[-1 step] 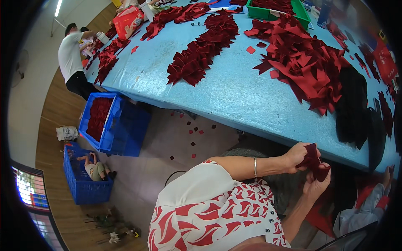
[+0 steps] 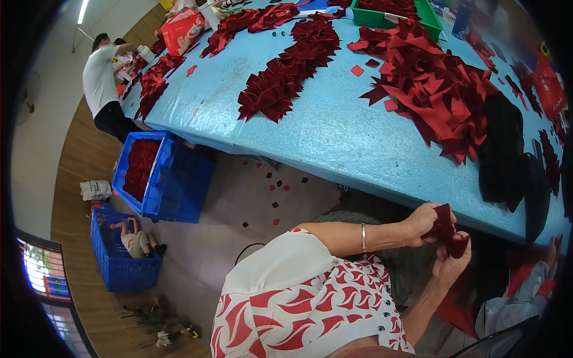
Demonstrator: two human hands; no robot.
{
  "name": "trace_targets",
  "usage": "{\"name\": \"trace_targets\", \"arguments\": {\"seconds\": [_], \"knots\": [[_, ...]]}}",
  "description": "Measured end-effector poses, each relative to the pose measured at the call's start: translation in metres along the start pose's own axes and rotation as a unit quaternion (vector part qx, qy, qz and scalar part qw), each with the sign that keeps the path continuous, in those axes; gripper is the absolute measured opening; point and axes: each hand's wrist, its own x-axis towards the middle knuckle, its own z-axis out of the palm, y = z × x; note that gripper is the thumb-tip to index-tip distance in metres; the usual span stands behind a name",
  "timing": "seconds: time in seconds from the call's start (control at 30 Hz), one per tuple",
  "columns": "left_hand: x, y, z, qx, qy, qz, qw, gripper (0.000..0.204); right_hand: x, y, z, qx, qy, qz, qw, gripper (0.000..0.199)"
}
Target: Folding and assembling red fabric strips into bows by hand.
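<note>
A dark red ribbon bow (image 2: 443, 225) is stretched between my two hands just off the table's near edge. My left hand (image 2: 422, 223), with a silver bangle at its wrist, pinches the upper loop. Lower down, my right hand (image 2: 449, 265) grips the other loop between thumb and fingers. Both hands partly hide the bow's middle. Beyond them on the blue table (image 2: 334, 134) lies a big loose heap of red ribbon pieces (image 2: 433, 89). Left of that heap, dark red bows (image 2: 289, 68) are lined up in a dense row.
Black cloth (image 2: 501, 155) hangs over the table edge at right. At the far side stands a green tray (image 2: 428, 18). Blue crates (image 2: 156, 179) and a blue basket (image 2: 122, 265) sit on the floor at left, near scattered scraps. People are nearby at far left, lower left and right.
</note>
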Motion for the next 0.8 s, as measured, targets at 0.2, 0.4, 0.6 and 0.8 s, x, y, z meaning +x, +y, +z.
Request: {"name": "trace_targets", "arguments": {"seconds": [0.2, 0.4, 0.6, 0.8], "knots": [[0.016, -0.013, 0.013, 0.016, -0.02, -0.002, 1.0, 0.017, 0.004, -0.011, -0.016, -0.029, -0.024, 0.04, 0.999, 0.01], [0.131, -0.05, 0.016, 0.081, 0.132, 0.037, 0.987, 0.02, 0.1, 0.008, -0.078, -0.04, 0.119, 0.085, 0.988, 0.011], [0.264, -0.125, 0.017, 0.064, 0.02, -0.033, 0.997, 0.019, 0.182, 0.028, -0.228, -0.133, 0.013, -0.076, 0.988, 0.007], [0.292, -0.151, 0.007, -0.003, -0.076, -0.086, 0.993, 0.025, 0.195, 0.024, -0.26, -0.317, 0.114, -0.187, 0.923, 0.009]]}}
